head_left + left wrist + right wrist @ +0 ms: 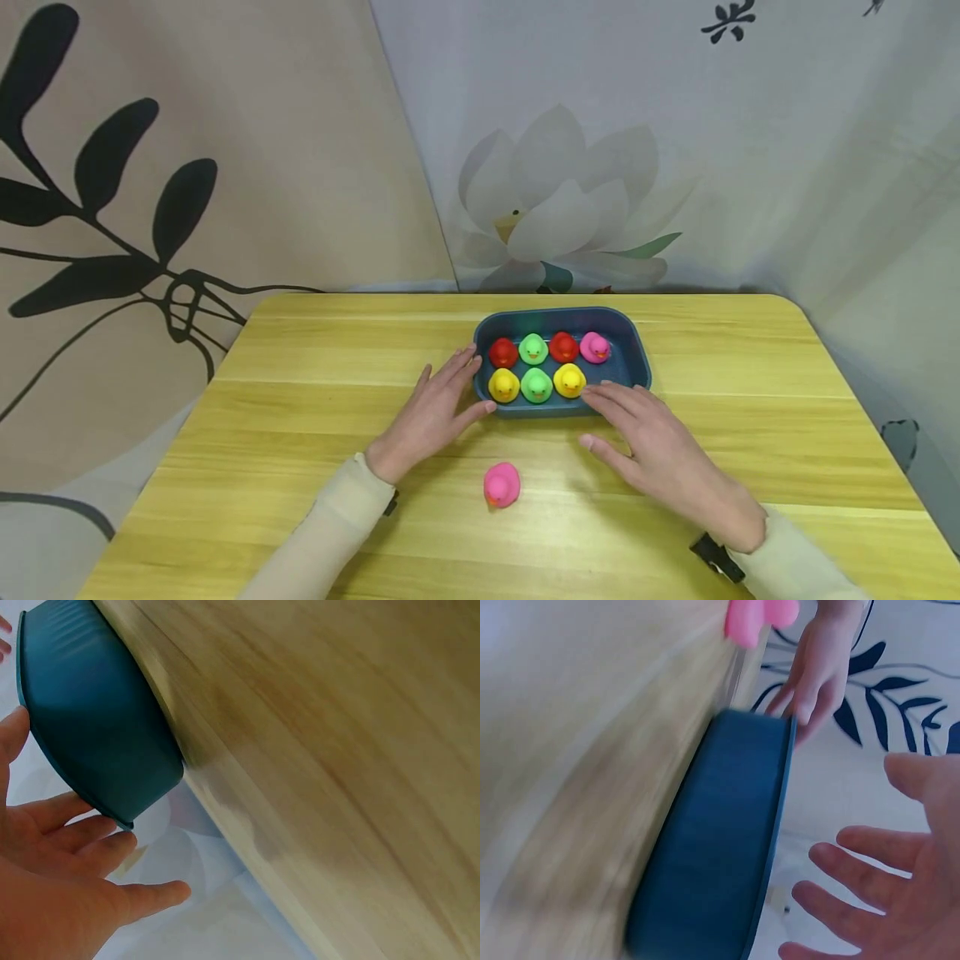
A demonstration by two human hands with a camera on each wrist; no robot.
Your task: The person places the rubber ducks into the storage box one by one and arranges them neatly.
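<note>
A dark blue tray [555, 412] sits toward the back of the table with several small rubber ducks in it. My left hand [432, 408] is at the tray's left end, fingers spread and fairly straight; in the left wrist view its thumb and fingertips lie along the rim of the tray [97, 720]. Over the front right corner, my right hand [663, 446] reaches in with its fingers extended and apart, fingertips close to a yellow duck [569, 381]. Nothing is held in either hand. A lone pink duck [502, 485] lies on the table in front of the tray, between both forearms.
Inside the tray, the back row has a red duck [503, 353], a green duck [533, 349], another red duck [564, 347] and a pink duck [596, 347]. Behind the wooden table [360, 350] hangs a patterned cloth [337, 167].
</note>
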